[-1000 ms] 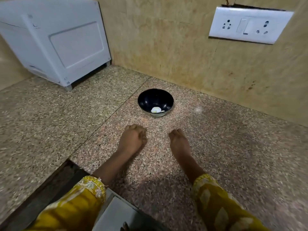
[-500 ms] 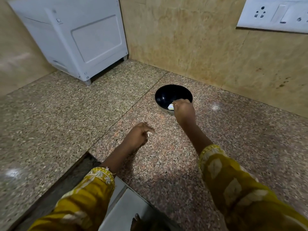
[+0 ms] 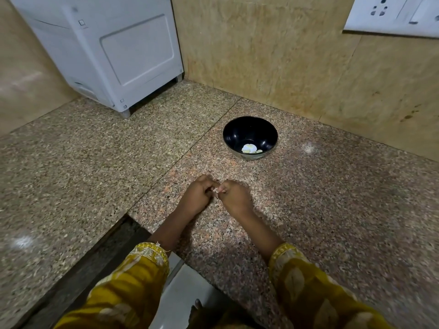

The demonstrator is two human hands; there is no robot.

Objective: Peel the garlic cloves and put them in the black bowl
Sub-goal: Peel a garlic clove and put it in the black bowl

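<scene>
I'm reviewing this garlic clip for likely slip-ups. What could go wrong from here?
The garlic clove, pinched between the left hand and right hand, is tiny and could slip onto the speckled counter, where it would be hard to spot.
The black bowl sits apart from the hands, so a tossed clove might miss it.

Speckled granite counter [image 3: 332, 210], beige stone walls [image 3: 273, 55], white appliance [image 3: 107, 51], socket plate [image 3: 392, 15].
</scene>
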